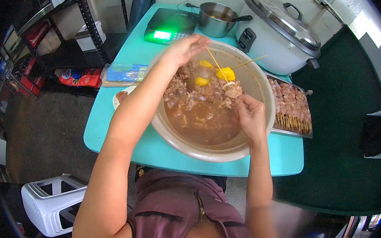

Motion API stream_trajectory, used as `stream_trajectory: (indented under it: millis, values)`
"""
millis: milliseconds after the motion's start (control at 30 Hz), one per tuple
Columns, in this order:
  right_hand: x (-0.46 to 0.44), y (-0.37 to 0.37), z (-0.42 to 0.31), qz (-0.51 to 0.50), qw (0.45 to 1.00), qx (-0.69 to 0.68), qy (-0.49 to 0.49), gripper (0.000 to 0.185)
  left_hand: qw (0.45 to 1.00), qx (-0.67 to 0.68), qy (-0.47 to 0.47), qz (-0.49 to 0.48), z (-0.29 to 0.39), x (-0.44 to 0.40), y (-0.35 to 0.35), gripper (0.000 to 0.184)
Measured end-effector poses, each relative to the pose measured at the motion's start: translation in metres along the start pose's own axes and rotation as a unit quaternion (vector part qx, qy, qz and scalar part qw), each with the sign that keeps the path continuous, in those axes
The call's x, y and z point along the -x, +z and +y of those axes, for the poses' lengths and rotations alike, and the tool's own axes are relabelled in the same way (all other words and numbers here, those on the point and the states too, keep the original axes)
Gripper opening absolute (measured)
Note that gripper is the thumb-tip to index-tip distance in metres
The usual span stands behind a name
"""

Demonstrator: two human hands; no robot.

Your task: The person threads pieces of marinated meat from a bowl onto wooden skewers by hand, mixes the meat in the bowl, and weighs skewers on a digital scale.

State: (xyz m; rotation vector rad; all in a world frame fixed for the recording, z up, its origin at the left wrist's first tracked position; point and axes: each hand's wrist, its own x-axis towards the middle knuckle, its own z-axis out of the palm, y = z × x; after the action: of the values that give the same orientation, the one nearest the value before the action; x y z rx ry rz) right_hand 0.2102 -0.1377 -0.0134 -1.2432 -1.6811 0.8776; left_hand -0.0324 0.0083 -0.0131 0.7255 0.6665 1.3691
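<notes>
My left hand (190, 49) is closed at the upper end of a thin wooden skewer (215, 60), over the far rim of a big beige basin (199, 151). The skewer slants down to a pale piece of meat (233, 90) at its lower end. My right hand (250, 114) pinches beside that meat, fingertips touching it. Below lie cut meat (178, 90) and brownish liquid (202, 125). Several yellow pieces, perhaps lemon, sit in the meat; from one yellow piece (226, 73) a second stick (250, 61) points to the right.
On the turquoise table (106, 128) stand a lit scale (170, 25), a steel pot (216, 20) and a large rice cooker (280, 29). A metal tray (304, 135) of skewered meat (289, 101) lies right of the basin. Packaged sticks (125, 73) lie left, near a white dish (116, 99).
</notes>
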Motion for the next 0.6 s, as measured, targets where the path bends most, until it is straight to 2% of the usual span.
stream_trajectory:
  millis: [100,233,600]
  values:
    - [-0.0001,0.0000,-0.0001,0.004,1.000,0.000,-0.016,0.012,0.999,0.025,-0.004,0.027,-0.0006,0.0016,0.0026,0.016]
    - [0.0000,-0.0008,0.0001,0.001,1.000,-0.008,-0.005,0.012,0.999,0.020,-0.043,0.006,0.0018,0.0023,0.0040,0.011]
    - [-0.0003,-0.0014,-0.0002,0.006,1.000,0.006,-0.017,0.012,1.000,-0.005,-0.014,-0.010,0.0003,0.0043,0.0033,0.013]
